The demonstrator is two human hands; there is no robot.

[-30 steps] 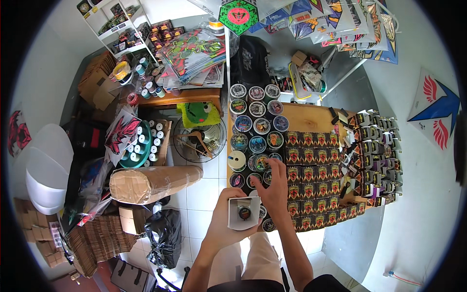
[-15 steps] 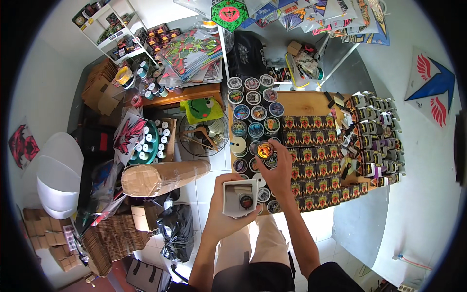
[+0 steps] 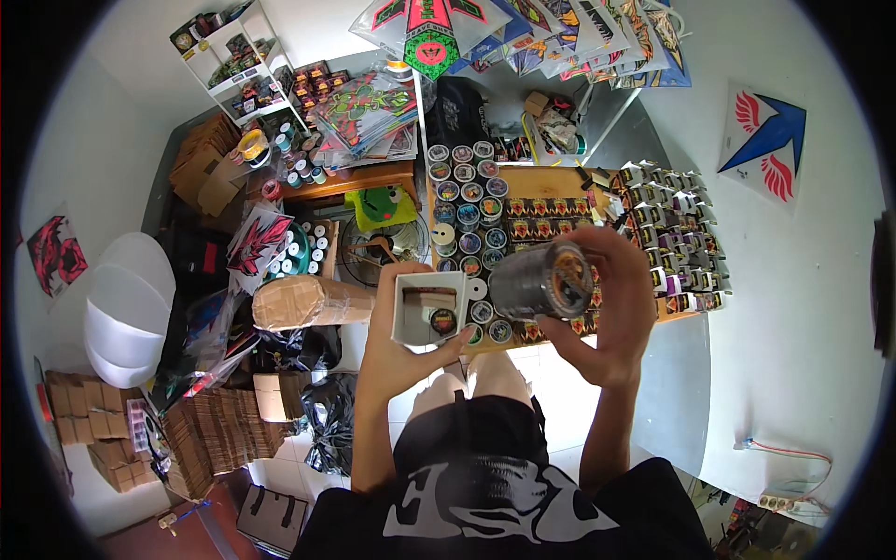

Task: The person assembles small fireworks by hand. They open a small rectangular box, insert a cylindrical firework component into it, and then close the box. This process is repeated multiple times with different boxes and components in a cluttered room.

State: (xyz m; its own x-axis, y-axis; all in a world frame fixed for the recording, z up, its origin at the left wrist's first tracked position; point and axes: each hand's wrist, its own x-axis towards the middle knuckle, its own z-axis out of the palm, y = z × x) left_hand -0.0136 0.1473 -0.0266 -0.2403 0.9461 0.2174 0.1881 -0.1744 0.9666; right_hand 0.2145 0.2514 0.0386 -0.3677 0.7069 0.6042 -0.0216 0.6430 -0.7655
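My left hand (image 3: 392, 369) grips a small white-walled box (image 3: 399, 313), its open top facing me. Inside the box lie a small round dark piece (image 3: 442, 321) and a pale flap or folded bit of card. Just right of the box, my right hand (image 3: 616, 322) holds a dark cylindrical spool (image 3: 525, 282) tilted on its side. The spool's round end, with an orange and black label, points right between my thumb and fingers. Beneath both hands, rows of spools with round labelled tops (image 3: 469, 191) stand on the wooden table (image 3: 546, 182).
Dark printed boxes (image 3: 546, 207) fill the table's middle, with several open boxes (image 3: 672, 233) stacked at its right end. A brown wrapped roll (image 3: 313, 303) is at left, near a fan (image 3: 383, 245). Bagged kites (image 3: 560, 42) hang at the back.
My right hand has lifted the spool from over the rows, bringing it closer and tipping it sideways beside the box. My left hand still holds the box. The view has shifted.
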